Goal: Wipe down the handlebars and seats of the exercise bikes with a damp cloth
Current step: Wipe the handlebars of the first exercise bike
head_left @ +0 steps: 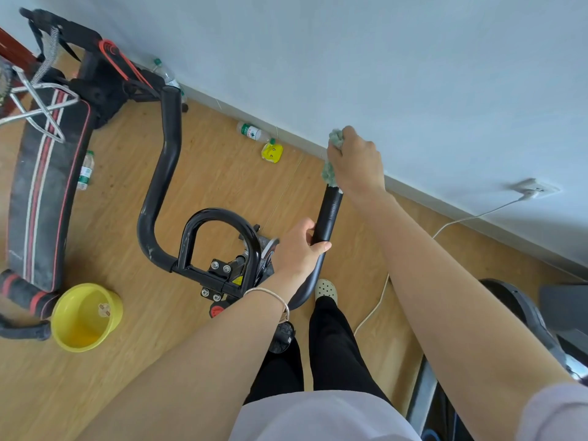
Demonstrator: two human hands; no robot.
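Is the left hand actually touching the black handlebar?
Touching. The head view shows the left hand curled round the handlebar, with no gap.

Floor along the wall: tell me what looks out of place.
Litter. A bottle lies on its side by the baseboard, with a yellow pouch beside it. A second bottle lies next to the bench, and a third bottle sits farther left along the baseboard.
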